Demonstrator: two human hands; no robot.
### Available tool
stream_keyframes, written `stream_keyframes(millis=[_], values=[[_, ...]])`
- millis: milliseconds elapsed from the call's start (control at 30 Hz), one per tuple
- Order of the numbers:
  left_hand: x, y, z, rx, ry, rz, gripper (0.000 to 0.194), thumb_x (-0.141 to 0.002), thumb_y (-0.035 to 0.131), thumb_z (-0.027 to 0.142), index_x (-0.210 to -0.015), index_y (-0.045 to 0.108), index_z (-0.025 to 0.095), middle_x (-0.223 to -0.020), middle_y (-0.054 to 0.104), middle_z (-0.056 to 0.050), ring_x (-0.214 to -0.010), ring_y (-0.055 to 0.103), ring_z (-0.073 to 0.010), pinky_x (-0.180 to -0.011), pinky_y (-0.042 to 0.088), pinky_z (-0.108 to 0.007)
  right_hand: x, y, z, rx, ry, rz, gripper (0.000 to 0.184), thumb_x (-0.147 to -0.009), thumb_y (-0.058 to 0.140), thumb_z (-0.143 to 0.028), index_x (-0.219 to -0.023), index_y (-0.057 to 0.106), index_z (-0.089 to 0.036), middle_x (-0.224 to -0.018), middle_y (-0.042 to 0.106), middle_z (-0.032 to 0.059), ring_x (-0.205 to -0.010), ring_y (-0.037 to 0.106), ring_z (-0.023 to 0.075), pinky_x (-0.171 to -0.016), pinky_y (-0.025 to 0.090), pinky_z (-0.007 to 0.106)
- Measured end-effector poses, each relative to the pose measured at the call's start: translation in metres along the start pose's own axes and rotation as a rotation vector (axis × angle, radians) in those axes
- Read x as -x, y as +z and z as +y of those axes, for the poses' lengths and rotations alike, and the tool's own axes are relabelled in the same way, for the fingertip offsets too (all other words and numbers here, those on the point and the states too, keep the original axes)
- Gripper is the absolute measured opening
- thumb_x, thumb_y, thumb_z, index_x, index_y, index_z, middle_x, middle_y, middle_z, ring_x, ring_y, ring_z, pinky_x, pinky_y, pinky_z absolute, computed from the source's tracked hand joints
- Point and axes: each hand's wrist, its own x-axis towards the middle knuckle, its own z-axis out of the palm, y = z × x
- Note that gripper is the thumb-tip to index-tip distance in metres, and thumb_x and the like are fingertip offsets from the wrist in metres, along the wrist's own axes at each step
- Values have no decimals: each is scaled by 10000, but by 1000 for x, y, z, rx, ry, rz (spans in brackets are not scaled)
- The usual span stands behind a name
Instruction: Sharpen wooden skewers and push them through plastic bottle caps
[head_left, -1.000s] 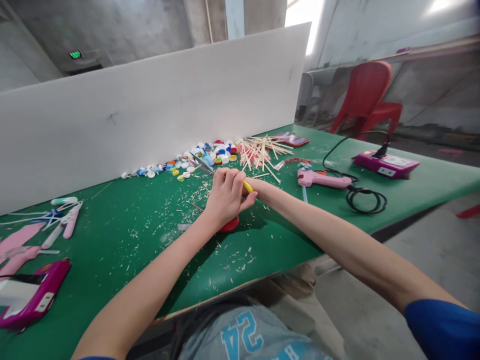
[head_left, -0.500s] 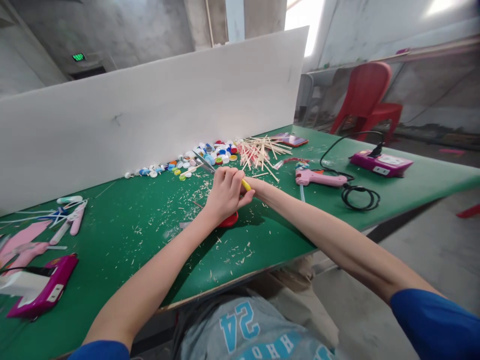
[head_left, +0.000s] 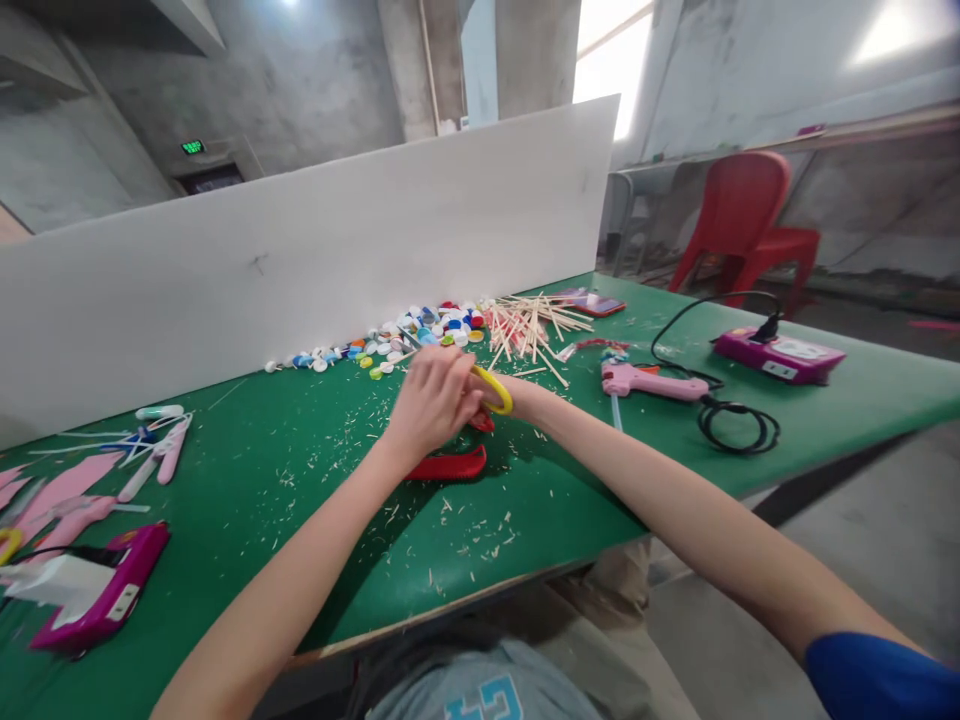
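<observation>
My left hand [head_left: 433, 400] is in front of my right, its fingers bent and closed; what they hold is hidden. Behind it, most of my right hand [head_left: 480, 398] is covered, with a pair of scissors in its grip. The scissors' yellow handle loop [head_left: 498, 392] shows beside the right wrist, and a blade seems to point up and left past the left knuckles. Just under the hands lies a red comb [head_left: 454, 465] on the green table [head_left: 300, 560]. A small red piece [head_left: 484, 423], of a kind I cannot make out, shows below the right hand.
Coloured bottle caps [head_left: 382, 345] and thin wooden sticks [head_left: 536, 330] are heaped before a white board [head_left: 300, 280]. A pink glue gun [head_left: 652, 383] and purple power strip [head_left: 780, 355] lie right; another power strip [head_left: 112, 590] sits left. Pale shavings are scattered about.
My hands have turned and shifted slightly, so the yellow loop shows more fully and less of the blade is visible. The red comb is now uncovered. The view has tilted up a little.
</observation>
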Motion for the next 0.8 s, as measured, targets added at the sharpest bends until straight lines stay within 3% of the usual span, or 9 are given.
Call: stream_keyframes(millis=[100,200,300,400,567,800], values=[[16,-25,-21,-272,-232,30,302,-921,382,319,-1152,487,154,-1129,560,-149,-1062,461,-260,-912,366,-417,4,3,-2,11,97,9,326,-936,450,-440,-910,558,-134,-740,531,-4,-568,498,86,-513,460,242],[28,-42,-32,-424,-401,-109,363,-930,359,397,-1082,532,118,-1016,588,-165,-964,483,-275,-798,366,-401,10,7,-9,20,109,11,354,-926,414,-467,-722,442,-180,-554,317,-65,-407,308,58,-369,328,212],[33,-50,-28,-458,-382,-187,368,-934,350,431,-1009,561,140,-899,599,-131,-888,491,-260,-756,349,-378,16,10,-15,53,104,15,385,-878,491,-524,-705,432,-185,-533,316,-66,-408,309,56,-370,312,210],[32,-55,-18,-466,-323,-153,296,-942,362,379,-939,572,171,-845,593,-103,-847,491,-237,-752,342,-367,22,9,-16,187,83,0,460,-837,502,-623,-726,473,-177,-544,384,-49,-434,356,65,-398,327,221],[30,-55,-7,-437,-296,-135,283,-947,374,338,-860,575,159,-770,569,-79,-746,491,-191,-641,331,-316,27,9,-13,470,-161,-124,546,-874,369,-681,-636,390,-190,-556,384,-41,-458,343,63,-454,344,244],[35,-54,0,-544,-414,-237,334,-965,302,314,-873,577,148,-834,602,-109,-764,538,-195,-532,262,-290,28,12,-13,570,-276,-142,566,-900,269,-683,-651,396,-191,-578,397,-35,-484,338,75,-499,344,264]])
